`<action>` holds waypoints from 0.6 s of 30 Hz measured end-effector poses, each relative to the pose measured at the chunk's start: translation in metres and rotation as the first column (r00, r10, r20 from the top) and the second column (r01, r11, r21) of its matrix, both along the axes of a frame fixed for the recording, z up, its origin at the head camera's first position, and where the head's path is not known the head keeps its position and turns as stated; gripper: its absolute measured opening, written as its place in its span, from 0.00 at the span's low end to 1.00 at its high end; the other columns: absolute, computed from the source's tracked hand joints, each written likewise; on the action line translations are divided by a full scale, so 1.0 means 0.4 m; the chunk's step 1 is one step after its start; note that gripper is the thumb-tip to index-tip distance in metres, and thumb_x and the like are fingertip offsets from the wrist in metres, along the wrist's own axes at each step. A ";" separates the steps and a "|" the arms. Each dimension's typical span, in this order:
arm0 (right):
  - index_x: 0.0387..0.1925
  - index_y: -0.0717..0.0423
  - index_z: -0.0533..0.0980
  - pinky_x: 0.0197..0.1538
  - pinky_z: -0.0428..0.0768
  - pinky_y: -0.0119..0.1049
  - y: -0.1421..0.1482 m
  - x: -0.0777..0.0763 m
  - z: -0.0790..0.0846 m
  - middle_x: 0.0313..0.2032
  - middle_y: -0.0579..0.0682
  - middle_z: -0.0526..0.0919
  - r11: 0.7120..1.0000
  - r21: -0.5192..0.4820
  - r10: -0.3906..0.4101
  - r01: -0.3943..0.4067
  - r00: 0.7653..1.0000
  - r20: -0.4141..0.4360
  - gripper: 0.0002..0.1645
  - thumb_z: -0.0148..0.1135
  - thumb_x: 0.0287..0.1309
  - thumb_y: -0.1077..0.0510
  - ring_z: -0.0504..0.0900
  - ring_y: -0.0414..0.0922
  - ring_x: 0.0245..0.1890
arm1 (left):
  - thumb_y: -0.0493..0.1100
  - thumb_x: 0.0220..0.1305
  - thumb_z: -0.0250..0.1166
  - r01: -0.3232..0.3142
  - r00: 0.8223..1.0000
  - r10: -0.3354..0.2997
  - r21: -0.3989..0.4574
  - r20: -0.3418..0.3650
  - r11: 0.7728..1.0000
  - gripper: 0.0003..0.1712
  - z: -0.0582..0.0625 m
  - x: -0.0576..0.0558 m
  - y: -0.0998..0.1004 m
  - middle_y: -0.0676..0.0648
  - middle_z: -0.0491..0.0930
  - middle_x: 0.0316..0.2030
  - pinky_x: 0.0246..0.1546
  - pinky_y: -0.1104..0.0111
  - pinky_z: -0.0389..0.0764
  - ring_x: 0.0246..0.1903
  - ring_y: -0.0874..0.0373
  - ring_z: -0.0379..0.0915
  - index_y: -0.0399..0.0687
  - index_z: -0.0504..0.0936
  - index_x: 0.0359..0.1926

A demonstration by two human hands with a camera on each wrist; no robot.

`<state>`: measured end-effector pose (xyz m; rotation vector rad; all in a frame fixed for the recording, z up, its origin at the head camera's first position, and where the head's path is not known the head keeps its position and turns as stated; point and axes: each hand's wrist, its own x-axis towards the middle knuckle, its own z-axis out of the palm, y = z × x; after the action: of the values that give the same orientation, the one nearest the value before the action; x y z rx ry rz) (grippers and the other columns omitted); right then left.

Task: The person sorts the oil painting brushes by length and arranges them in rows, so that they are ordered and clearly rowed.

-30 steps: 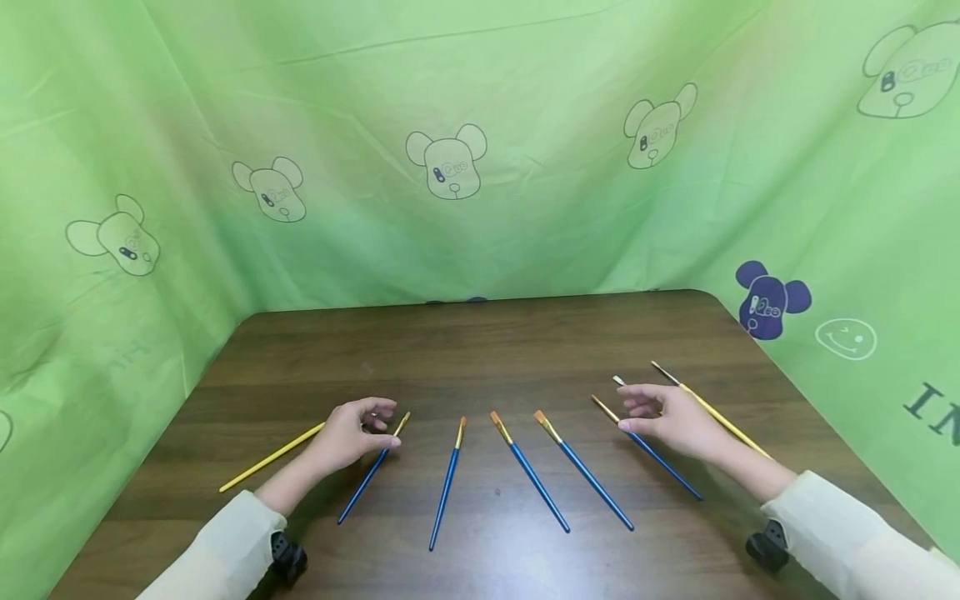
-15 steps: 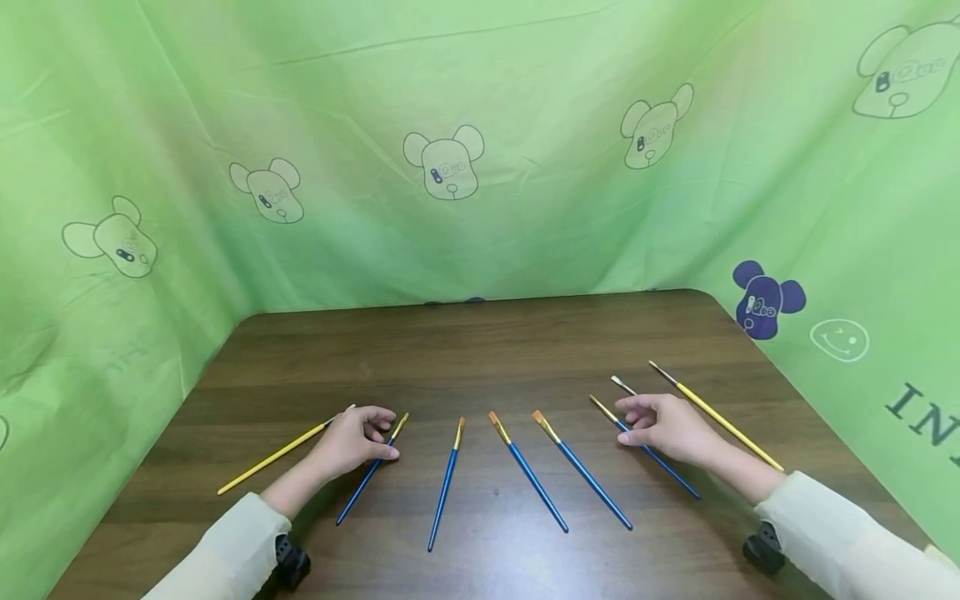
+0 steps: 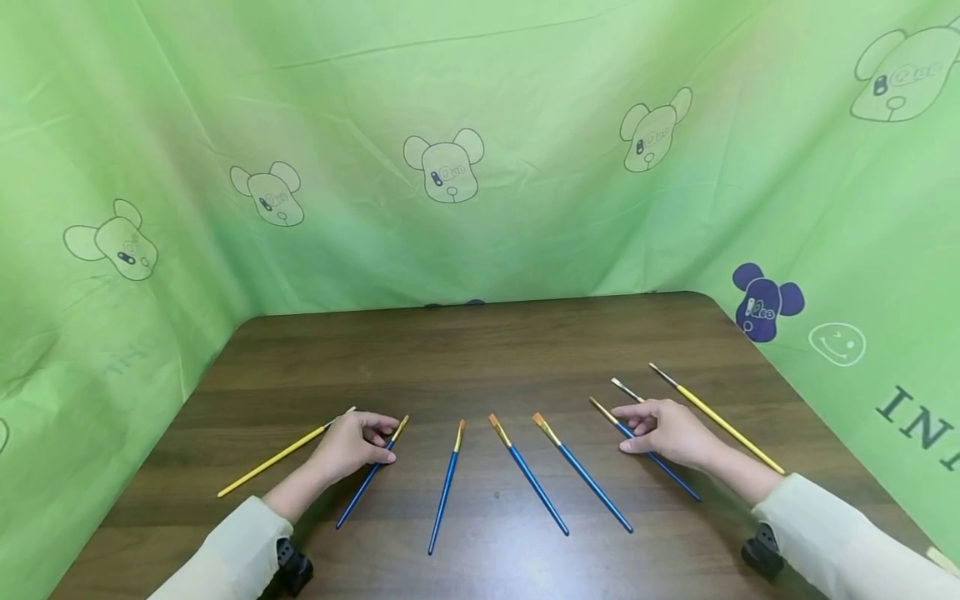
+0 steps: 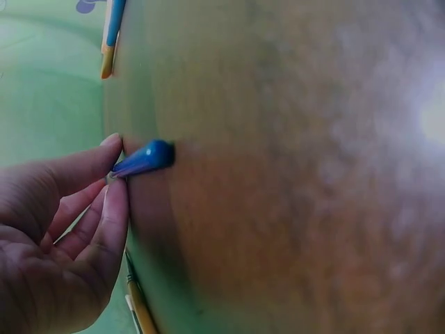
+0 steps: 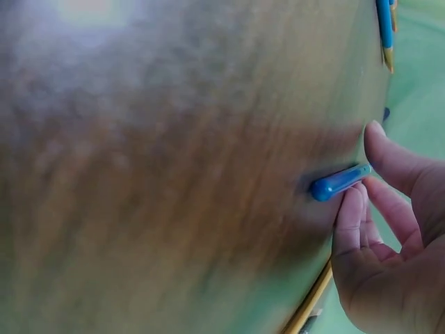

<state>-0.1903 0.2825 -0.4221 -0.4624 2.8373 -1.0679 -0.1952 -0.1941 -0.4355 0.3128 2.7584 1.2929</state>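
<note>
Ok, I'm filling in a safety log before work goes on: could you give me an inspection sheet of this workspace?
Surface: brown table, glare toward its near side.
Job's things: five blue brushes, two yellow brushes, one pale-tipped brush, its handle hidden in the head view.
Clutter: small pale object at the right edge, unidentifiable.
Grips: left grip at the leftmost blue brush, right grip at the rightmost blue brush; firm hold unclear on both.
Cables: nothing seen.
Surroundings: green printed cloth behind and alongside.

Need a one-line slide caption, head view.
Left hand and right hand each at a blue-handled paintbrush, three more between them on a brown tabletop.
</note>
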 end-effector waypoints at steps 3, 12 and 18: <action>0.48 0.67 0.81 0.34 0.78 0.32 0.000 0.002 -0.001 0.32 0.47 0.81 1.000 0.012 -0.008 0.008 1.000 -0.004 0.29 0.78 0.42 0.60 0.79 0.44 0.33 | 0.31 0.41 0.79 -0.021 1.000 0.021 0.004 0.010 1.000 0.23 0.000 0.004 0.002 0.49 0.85 0.36 0.27 0.71 0.80 0.29 0.61 0.78 0.40 0.87 0.44; 0.45 0.64 0.83 0.34 0.77 0.33 0.002 -0.002 0.000 0.30 0.45 0.81 0.998 0.040 -0.038 0.039 0.999 -0.004 0.25 0.78 0.43 0.58 0.79 0.43 0.32 | 0.30 0.42 0.78 -0.046 0.999 0.045 0.035 0.025 0.998 0.21 -0.002 0.012 0.003 0.47 0.86 0.35 0.26 0.70 0.83 0.29 0.60 0.80 0.41 0.88 0.42; 0.44 0.64 0.83 0.33 0.77 0.32 0.003 -0.002 -0.002 0.29 0.44 0.82 0.998 0.030 -0.055 0.054 0.998 0.011 0.24 0.78 0.43 0.59 0.79 0.42 0.31 | 0.30 0.44 0.77 -0.055 0.997 0.052 0.057 0.052 0.997 0.19 -0.002 0.011 0.003 0.46 0.86 0.34 0.27 0.69 0.84 0.29 0.59 0.81 0.40 0.88 0.42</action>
<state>-0.1910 0.2835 -0.4230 -0.3770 2.8667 -1.0327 -0.1909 -0.1928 -0.4362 0.2082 2.7088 1.3755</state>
